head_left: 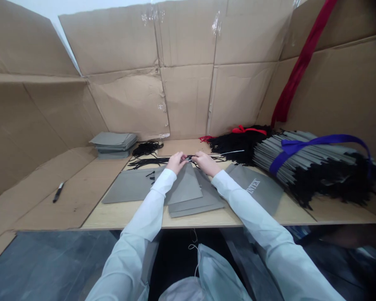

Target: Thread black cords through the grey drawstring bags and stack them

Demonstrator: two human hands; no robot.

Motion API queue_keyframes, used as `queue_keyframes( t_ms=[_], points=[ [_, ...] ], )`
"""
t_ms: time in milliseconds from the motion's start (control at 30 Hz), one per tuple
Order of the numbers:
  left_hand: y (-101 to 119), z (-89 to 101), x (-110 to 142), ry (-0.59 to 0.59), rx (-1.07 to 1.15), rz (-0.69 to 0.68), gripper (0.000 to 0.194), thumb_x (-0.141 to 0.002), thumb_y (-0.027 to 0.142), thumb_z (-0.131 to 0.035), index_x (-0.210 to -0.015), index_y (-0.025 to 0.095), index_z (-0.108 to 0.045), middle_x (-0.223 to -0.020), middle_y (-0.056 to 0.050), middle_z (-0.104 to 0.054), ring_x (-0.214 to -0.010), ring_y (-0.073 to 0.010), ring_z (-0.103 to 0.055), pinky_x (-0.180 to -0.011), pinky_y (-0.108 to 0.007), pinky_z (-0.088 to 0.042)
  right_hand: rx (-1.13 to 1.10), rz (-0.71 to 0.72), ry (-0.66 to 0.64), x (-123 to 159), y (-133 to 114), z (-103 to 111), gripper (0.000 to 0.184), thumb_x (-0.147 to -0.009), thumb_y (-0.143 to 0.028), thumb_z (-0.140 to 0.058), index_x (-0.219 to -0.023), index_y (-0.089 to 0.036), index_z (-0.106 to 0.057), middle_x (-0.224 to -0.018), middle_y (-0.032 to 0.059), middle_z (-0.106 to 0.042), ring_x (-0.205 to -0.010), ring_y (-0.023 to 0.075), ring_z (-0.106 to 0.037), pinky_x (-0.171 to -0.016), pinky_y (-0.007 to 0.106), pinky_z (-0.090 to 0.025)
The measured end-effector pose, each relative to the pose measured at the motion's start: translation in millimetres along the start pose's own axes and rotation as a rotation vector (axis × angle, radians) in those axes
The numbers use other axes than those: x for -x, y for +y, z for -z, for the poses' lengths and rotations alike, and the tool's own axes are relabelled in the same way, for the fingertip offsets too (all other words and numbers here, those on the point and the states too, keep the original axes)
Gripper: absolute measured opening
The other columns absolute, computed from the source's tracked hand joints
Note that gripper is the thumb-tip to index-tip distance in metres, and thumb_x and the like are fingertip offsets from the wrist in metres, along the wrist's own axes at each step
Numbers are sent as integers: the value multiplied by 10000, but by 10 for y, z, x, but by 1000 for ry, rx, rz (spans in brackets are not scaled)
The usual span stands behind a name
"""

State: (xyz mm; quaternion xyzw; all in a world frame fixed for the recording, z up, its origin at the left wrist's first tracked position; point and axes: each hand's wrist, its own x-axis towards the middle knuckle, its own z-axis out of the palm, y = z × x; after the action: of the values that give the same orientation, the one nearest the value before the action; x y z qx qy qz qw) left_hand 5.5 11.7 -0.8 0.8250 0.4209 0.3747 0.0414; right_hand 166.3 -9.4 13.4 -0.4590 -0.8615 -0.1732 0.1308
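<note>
thin black cord (189, 158), centre of frame, pinched between the fingertips of both hands; left hand (176, 162) and right hand (204, 163) close together, just above flat grey paper bag (184, 185), itself on a loose pile of like bags, on pale wooden table (138, 216). also: tangled black cords (147, 148), upper left of hands; grey bag bundle tied with purple ribbon (301, 156), right; black marker pen (58, 192), far left on brown cardboard sheet (50, 213).
</note>
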Motion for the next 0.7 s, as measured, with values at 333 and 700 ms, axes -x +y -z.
queue_keyframes(
  t_ms=[333,700],
  points=[
    [-21,-62,95,-84,2,147,206,-646,327,-561,-776,169,-583,-696,-11,-621,-663,-118,-556,-663,-224,-410,-123,-26,-7,10,65,-171,261,-796,-245,-381,-725,-117,-597,-746,76,-504,-721,124,-463,-658,212,-305],
    [140,-107,90,-51,57,171,146,-637,244,-576,-758,173,-613,-748,-14,-649,-699,-121,-582,-699,-222,-428,-235,-10,123,67,25,-128,286,-752,-253,-421,-965,-94,-527,-897,108,-500,-869,172,-408,-780,283,-292]
  ],
)
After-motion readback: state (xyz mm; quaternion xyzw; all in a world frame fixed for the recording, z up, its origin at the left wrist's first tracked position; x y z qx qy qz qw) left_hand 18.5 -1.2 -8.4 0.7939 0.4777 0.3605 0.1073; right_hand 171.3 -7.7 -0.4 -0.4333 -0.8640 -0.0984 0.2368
